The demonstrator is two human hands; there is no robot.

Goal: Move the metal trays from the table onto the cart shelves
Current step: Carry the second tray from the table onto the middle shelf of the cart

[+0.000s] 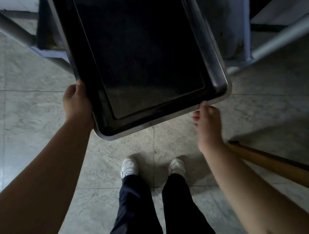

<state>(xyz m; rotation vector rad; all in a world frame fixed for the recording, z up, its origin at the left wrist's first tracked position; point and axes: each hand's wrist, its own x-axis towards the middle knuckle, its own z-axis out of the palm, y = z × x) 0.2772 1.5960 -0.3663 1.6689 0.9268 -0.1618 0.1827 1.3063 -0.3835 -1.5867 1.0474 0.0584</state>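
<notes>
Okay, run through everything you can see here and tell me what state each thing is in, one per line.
Metal tray: empty, held above the floor, its far end between the cart rails.
Left hand: grips the tray's left edge.
Right hand: holds the tray's near rim by the right corner.
Cart rails: nothing seen on them.

Your left hand (77, 102) grips the tray (141, 53) at its left edge; your right hand (207, 125) pinches the near rim, both arms extended.

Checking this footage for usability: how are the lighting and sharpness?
Head view: dim overall; the tray interior reads near black, its rim catching faint light; left hand in shadow, right hand brighter and slightly blurred; wide-angle bending at edges.
</notes>
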